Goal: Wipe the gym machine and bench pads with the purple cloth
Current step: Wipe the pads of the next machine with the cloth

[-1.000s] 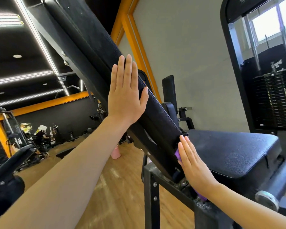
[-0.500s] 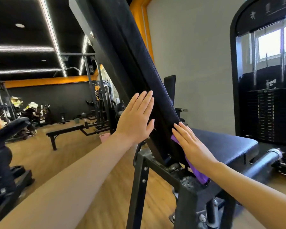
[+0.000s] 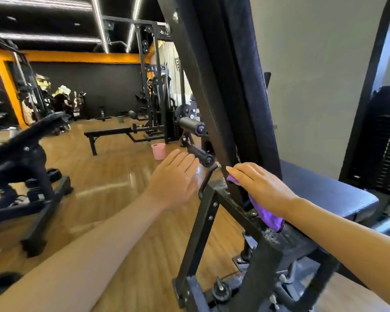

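at the back pad's (image 3: 241, 91) base, right hand (image 3: 262, 188) presses purple cloth (image 3: 267, 213)

The right hand (image 3: 262, 188) lies flat with straight fingers on the purple cloth (image 3: 267, 213), pressing it against the lower end of the upright black back pad (image 3: 241, 86), where the pad meets the black metal frame (image 3: 232, 206). The cloth's tail hangs out below the wrist. The left hand (image 3: 175, 179) is open, fingers straight, just left of the frame; whether it touches anything cannot be told. The black seat pad (image 3: 329, 190) lies to the right, above a wooden floor (image 3: 113, 176).
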